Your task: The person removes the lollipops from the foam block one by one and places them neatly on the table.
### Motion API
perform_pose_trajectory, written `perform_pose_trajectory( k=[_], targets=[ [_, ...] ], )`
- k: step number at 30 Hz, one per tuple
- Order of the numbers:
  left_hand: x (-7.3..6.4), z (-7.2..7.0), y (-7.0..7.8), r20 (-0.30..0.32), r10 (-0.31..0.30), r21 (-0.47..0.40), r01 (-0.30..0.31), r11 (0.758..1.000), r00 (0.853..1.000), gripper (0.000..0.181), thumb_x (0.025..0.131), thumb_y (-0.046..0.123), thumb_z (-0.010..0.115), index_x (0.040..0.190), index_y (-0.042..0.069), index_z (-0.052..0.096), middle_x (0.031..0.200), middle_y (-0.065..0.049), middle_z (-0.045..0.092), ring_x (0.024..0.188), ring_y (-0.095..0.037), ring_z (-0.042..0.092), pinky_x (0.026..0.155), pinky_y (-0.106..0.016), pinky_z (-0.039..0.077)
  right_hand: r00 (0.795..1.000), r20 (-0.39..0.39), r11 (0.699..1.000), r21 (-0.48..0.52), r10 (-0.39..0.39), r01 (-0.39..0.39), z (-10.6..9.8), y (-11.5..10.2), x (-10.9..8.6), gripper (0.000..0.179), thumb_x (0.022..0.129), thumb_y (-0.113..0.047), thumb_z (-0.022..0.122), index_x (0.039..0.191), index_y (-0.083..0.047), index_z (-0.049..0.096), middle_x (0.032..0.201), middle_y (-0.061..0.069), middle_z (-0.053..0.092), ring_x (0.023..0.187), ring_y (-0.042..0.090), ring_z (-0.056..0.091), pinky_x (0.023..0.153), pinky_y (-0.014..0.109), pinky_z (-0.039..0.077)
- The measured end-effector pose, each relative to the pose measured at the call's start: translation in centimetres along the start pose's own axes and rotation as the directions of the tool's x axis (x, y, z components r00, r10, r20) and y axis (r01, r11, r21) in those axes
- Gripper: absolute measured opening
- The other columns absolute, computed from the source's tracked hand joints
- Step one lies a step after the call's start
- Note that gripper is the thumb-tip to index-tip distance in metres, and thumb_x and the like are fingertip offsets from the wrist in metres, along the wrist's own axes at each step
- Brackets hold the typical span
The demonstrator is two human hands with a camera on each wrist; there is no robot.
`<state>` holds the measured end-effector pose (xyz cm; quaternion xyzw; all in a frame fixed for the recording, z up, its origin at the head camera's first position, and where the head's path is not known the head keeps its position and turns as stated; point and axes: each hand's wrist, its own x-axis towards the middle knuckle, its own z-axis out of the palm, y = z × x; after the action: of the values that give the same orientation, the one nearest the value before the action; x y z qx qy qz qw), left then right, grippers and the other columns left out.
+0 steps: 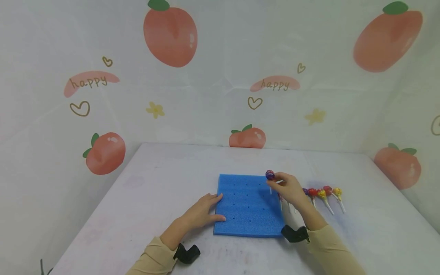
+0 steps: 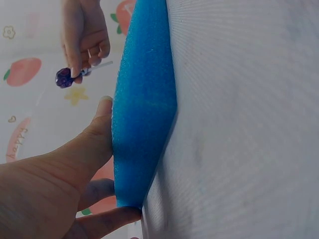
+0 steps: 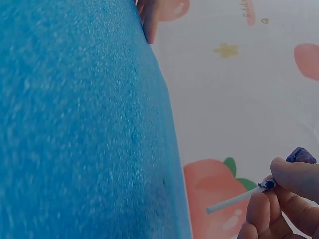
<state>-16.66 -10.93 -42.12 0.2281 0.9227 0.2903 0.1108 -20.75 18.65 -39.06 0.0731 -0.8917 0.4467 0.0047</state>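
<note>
A blue foam board [image 1: 240, 225] with small holes in its top lies flat on the table. At its left edge rests my left hand [image 1: 200, 213], fingers and thumb extended over the rim; the left wrist view shows those fingers [image 2: 102, 219] against the board's side. My right hand [image 1: 291, 191] pinches a purple-wrapped lollipop [image 1: 269, 175] just under its head, above the board's far right corner. Its white stick [image 3: 232, 201] points down, and in the right wrist view the stick's end is apart from the foam.
Right of the board lies a row of several wrapped lollipops [image 1: 322, 193], red, yellow and purple, partly hidden behind my right hand and forearm. The white table [image 1: 172, 168] backs onto a fruit-printed curtain [image 1: 206, 107]. Each wrist wears a black camera mount [image 1: 187, 254].
</note>
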Motion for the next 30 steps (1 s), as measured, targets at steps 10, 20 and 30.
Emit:
perform_pose_trajectory(
  k=[10, 20, 30],
  targets=[
    [0.0, 0.1, -0.1, 0.001, 0.004, 0.013, -0.004, 1.0, 1.0, 0.077, 0.084, 0.042, 0.065, 0.143, 0.002, 0.036, 0.147, -0.021, 0.036, 0.138, -0.044, 0.027, 0.11, -0.058, 0.028, 1.0, -0.012, 1.0, -0.015, 0.025, -0.025, -1.2, 0.8, -0.4, 0.032, 0.091, -0.025, 0.061, 0.109, 0.002, 0.062, 0.105, 0.021, 0.064, 0.083, 0.02, 0.065, 0.069, 0.026, 0.055],
    [0.1, 0.2, -0.2, -0.006, -0.003, 0.012, 0.004, 1.0, 1.0, 0.077, 0.083, 0.043, 0.066, 0.143, 0.003, 0.036, 0.148, -0.021, 0.036, 0.139, -0.043, 0.026, 0.11, -0.057, 0.028, 0.997, -0.028, 0.995, -0.064, 0.074, -0.076, -2.4, 1.2, -1.0, 0.04, 0.092, -0.032, 0.058, 0.115, 0.0, 0.06, 0.114, 0.023, 0.062, 0.093, 0.027, 0.064, 0.073, 0.032, 0.057],
    [0.0, 0.1, -0.1, -0.009, 0.005, 0.012, -0.005, 1.0, 1.0, 0.077, 0.083, 0.042, 0.066, 0.142, 0.002, 0.036, 0.147, -0.021, 0.037, 0.138, -0.044, 0.027, 0.11, -0.057, 0.028, 0.996, -0.075, 0.988, -0.144, 0.038, -0.048, -4.7, 2.1, -1.6, 0.043, 0.093, -0.034, 0.056, 0.116, 0.002, 0.059, 0.116, 0.025, 0.062, 0.099, 0.036, 0.063, 0.075, 0.038, 0.057]
  ],
)
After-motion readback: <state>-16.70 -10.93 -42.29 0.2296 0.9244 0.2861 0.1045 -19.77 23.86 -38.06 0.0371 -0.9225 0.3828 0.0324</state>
